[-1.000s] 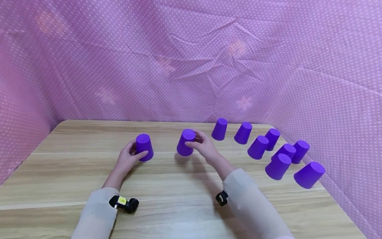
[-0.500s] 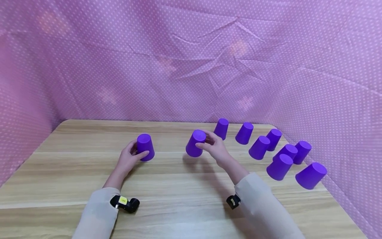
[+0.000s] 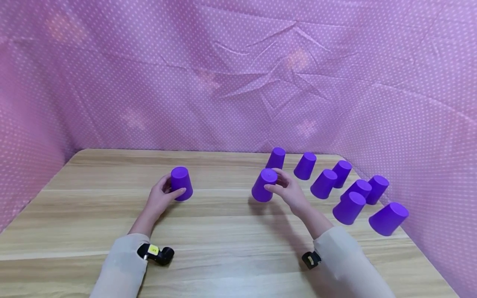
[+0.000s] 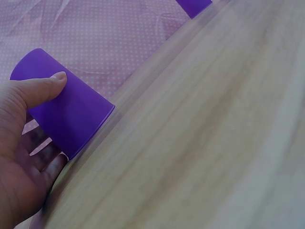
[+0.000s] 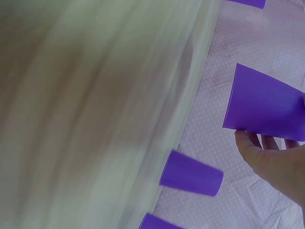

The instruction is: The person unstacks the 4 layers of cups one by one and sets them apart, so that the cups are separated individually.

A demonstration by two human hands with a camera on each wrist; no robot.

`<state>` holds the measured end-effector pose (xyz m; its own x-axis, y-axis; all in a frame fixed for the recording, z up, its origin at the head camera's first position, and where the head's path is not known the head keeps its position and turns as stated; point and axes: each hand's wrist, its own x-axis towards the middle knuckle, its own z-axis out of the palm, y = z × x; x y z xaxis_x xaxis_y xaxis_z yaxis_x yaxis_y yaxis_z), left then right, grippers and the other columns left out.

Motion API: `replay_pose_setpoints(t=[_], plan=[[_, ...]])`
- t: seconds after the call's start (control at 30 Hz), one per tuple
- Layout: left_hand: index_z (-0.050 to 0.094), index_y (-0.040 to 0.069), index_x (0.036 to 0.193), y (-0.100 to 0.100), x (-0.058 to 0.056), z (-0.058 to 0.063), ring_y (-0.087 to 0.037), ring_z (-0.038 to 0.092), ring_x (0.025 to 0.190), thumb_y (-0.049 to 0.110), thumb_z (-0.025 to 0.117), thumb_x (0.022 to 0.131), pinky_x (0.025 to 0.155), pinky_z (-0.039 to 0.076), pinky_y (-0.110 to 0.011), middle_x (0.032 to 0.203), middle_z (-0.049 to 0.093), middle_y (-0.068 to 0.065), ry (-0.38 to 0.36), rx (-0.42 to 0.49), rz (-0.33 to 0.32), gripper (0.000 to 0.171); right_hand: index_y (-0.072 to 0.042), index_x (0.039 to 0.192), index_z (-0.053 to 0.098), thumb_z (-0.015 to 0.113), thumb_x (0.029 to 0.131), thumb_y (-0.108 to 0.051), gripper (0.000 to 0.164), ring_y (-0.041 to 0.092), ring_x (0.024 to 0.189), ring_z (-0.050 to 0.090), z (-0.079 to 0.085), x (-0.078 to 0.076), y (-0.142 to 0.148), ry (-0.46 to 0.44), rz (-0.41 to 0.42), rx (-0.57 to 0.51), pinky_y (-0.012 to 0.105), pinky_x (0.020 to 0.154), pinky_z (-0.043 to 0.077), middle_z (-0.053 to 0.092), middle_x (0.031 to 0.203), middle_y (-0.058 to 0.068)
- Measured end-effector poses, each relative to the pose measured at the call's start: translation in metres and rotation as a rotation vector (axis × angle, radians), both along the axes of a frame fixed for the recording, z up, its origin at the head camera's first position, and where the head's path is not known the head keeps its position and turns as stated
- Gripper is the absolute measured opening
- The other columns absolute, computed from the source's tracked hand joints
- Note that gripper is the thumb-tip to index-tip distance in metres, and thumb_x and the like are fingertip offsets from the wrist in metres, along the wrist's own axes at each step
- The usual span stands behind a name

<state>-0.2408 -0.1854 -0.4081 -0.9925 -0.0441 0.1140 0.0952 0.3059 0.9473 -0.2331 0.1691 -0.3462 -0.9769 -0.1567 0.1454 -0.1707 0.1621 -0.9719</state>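
My left hand [image 3: 160, 197] grips an upside-down purple cup [image 3: 181, 184] by its side, left of the table's middle. In the left wrist view the thumb lies across that cup [image 4: 76, 109], and its rim is down at the wooden surface. Farther right, my right hand [image 3: 292, 193] holds a second upside-down purple cup [image 3: 263, 186] between thumb and fingers. A shadow falls beneath this one, and the right wrist view shows the held cup [image 5: 264, 105] raised off the table. Just behind it, a standing purple cup [image 3: 276, 157] is partly covered by the held cup and hand.
Several more purple cups stand upside down on the right side, among them a back cup [image 3: 305, 166], a middle cup [image 3: 323, 184] and a front cup [image 3: 388, 219] by the right edge. The wooden table [image 3: 223, 248] is enclosed by a pink dotted curtain [image 3: 223, 103].
My right hand has carried its cup rightward, away from the left cup and slightly nearer to me. The left hand and its cup have stayed in place.
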Motion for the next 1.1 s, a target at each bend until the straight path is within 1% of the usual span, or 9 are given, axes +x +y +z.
replay_pose_setpoints(t=[0.23,0.37,0.47,0.57,0.73,0.9,1.1], plan=[[0.025,0.0,0.133,0.0,-0.002,-0.001,-0.033,0.03,0.119,0.022,0.066,0.077,0.099,0.026,-0.039,0.129,0.033,-0.025,-0.001,0.01,-0.004,0.073,0.002,0.12,0.044,0.063,0.074,-0.001,0.05,0.025,0.099,0.047,-0.002,0.007,0.022,-0.01,-0.054,-0.002,0.03,0.085,0.041,0.051,0.108,0.016],[0.027,-0.001,0.132,0.001,-0.002,-0.003,-0.033,0.031,0.118,0.019,0.066,0.076,0.098,0.027,-0.039,0.127,0.034,-0.026,0.012,0.025,-0.006,0.072,0.002,0.122,0.043,0.063,0.074,-0.002,0.052,0.025,0.1,0.047,0.0,0.011,0.033,-0.024,-0.09,0.025,0.026,0.082,0.042,0.051,0.108,0.017],[0.028,-0.001,0.132,0.0,-0.003,-0.003,-0.033,0.032,0.117,0.018,0.067,0.076,0.098,0.027,-0.039,0.126,0.036,-0.026,0.023,0.038,-0.008,0.071,0.001,0.123,0.041,0.064,0.075,-0.004,0.053,0.023,0.1,0.048,0.002,0.013,0.041,-0.036,-0.113,0.043,0.024,0.082,0.042,0.05,0.11,0.017],[0.028,-0.001,0.132,0.0,-0.004,-0.003,-0.033,0.032,0.117,0.017,0.066,0.076,0.098,0.027,-0.039,0.126,0.036,-0.026,0.029,0.043,-0.01,0.07,0.001,0.123,0.04,0.064,0.076,-0.006,0.053,0.018,0.098,0.049,0.003,0.016,0.048,-0.047,-0.12,0.046,0.022,0.082,0.042,0.05,0.11,0.015],[0.027,-0.001,0.132,0.0,-0.005,-0.003,-0.033,0.031,0.118,0.019,0.066,0.076,0.098,0.027,-0.039,0.127,0.035,-0.026,0.024,0.032,-0.013,0.071,0.003,0.121,0.04,0.064,0.076,-0.006,0.052,0.011,0.093,0.051,0.0,0.02,0.059,-0.047,-0.13,0.044,0.02,0.081,0.043,0.052,0.105,0.007],[0.027,-0.001,0.132,-0.002,-0.005,-0.003,-0.034,0.031,0.118,0.02,0.067,0.076,0.098,0.026,-0.04,0.127,0.035,-0.026,0.03,0.029,-0.015,0.072,0.005,0.122,0.037,0.063,0.077,-0.006,0.053,0.009,0.093,0.05,-0.003,0.022,0.068,-0.054,-0.133,0.052,0.019,0.081,0.043,0.051,0.105,0.007],[0.027,-0.001,0.132,-0.003,-0.006,-0.003,-0.034,0.031,0.118,0.02,0.067,0.076,0.098,0.026,-0.04,0.127,0.034,-0.026,0.025,0.018,-0.013,0.073,0.005,0.125,0.035,0.063,0.078,-0.008,0.056,0.008,0.094,0.049,-0.005,0.025,0.078,-0.071,-0.13,0.083,0.018,0.082,0.041,0.05,0.107,0.007]])
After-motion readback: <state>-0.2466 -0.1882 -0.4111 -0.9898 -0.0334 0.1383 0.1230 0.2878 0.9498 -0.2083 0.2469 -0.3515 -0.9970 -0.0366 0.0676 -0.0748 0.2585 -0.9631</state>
